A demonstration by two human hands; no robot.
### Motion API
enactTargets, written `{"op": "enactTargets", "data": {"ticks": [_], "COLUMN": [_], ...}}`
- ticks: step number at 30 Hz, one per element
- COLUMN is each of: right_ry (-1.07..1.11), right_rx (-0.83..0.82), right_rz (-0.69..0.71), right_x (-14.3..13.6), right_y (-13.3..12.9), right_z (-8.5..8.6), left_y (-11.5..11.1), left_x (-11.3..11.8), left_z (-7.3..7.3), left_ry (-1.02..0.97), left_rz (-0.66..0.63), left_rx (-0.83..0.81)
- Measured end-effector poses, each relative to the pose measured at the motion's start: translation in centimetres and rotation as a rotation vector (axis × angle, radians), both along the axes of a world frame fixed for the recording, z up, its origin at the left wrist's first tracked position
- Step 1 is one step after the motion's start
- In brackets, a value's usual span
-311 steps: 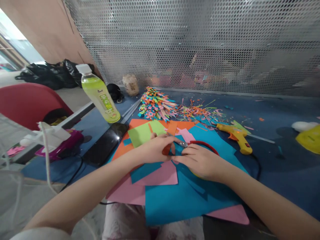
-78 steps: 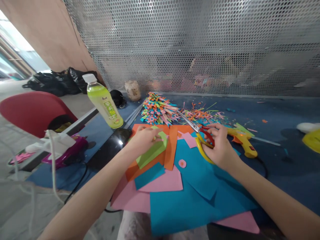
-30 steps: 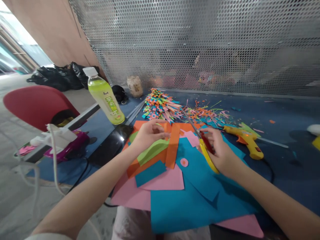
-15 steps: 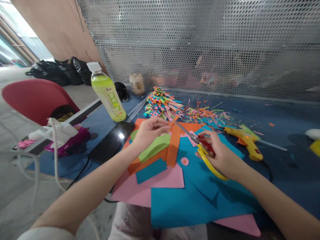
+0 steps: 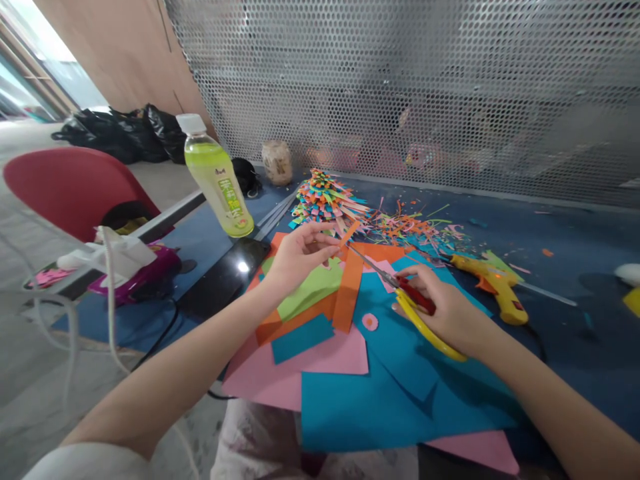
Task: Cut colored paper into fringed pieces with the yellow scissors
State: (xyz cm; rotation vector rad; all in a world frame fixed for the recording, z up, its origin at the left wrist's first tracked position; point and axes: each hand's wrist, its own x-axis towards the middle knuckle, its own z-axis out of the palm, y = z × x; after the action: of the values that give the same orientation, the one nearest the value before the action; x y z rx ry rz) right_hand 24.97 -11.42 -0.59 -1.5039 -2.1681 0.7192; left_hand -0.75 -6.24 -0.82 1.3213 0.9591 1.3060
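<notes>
Between thumb and fingers, my left hand [image 5: 306, 257] pinches a narrow orange paper strip [image 5: 350, 233] that slants up to the right. My right hand [image 5: 435, 303] grips scissors [image 5: 423, 327] with yellow and red handles, their blades pointing up-left close to the strip. Whether the blades touch the strip I cannot tell. Below the hands lie a wider orange paper strip [image 5: 347, 297], green paper [image 5: 313, 290], a small blue rectangle [image 5: 303, 339], large blue sheets [image 5: 380, 410] and pink paper [image 5: 327, 360]. A small pink paper disc [image 5: 370, 322] with an orange centre rests on the blue.
Behind the hands stands a cone of colourful paper strips [image 5: 327, 200], with paper scraps [image 5: 415, 227] beside it. A yellow glue gun [image 5: 493, 287] lies right. On the left are a bottle [image 5: 220, 180], a black phone [image 5: 225, 280] and a purple item with tissues [image 5: 135, 273].
The view has shifted slightly. My left hand still pinches the orange strip, and the scissors stay near it, with the right hand moved very slightly right.
</notes>
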Motion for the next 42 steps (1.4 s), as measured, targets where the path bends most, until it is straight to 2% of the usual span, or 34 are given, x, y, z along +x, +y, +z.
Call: {"op": "enactTargets", "data": {"ticks": [6, 13, 22, 38, 42], "right_ry": [-0.008, -0.003, 0.023, 0.007, 0.043], "right_rx": [-0.059, -0.07, -0.106, -0.05, 0.014], "right_rz": [0.007, 0.012, 0.005, -0.014, -0.033], "right_x": [-0.22, -0.34, -0.46, -0.45, -0.35], "right_y": [-0.42, -0.4, -0.52, -0.46, -0.46], "right_z": [0.64, 0.57, 0.69, 0.82, 0.9], "left_y": [-0.4, -0.59, -0.69, -0.77, -0.7], "left_x": [0.39, 0.48, 0.59, 0.53, 0.31], "left_z": [0.04, 0.04, 0.05, 0.33, 0.22], "left_ry": [-0.021, -0.017, -0.014, 0.0, -0.009], "left_rz": [-0.107, -0.166, -0.163, -0.147, -0.133], "left_rx": [-0.026, -0.057, -0.062, -0.147, -0.155]}}
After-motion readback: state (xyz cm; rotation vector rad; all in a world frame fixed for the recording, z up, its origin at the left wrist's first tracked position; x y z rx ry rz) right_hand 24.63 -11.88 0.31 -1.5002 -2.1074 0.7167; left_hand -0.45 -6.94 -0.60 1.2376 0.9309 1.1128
